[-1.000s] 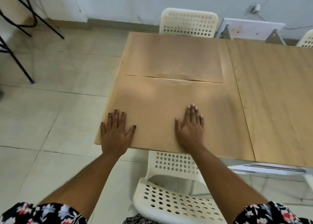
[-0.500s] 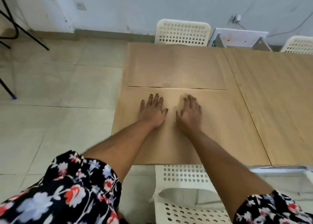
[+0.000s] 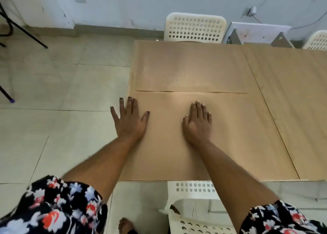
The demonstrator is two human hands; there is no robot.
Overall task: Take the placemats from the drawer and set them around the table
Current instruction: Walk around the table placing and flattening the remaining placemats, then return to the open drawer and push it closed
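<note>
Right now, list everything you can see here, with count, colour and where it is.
Tan textured placemats: two; far placemat by the far edge, near placemat under the hands.
Light wooden table: one, centre to right.
White perforated plastic chairs: three; far side, far right corner, near side.
White panel: one, against the wall.
Black metal legs: far left.
Left hand: flat, at the near placemat's left edge.
Right hand: flat on it.

Pale tiled floor point(image 3: 53, 127) filling the left of the frame, white wall point(image 3: 159, 2) running along the top, white perforated chairs point(image 3: 194, 28) sitting at the wooden table point(image 3: 292, 92).
</note>
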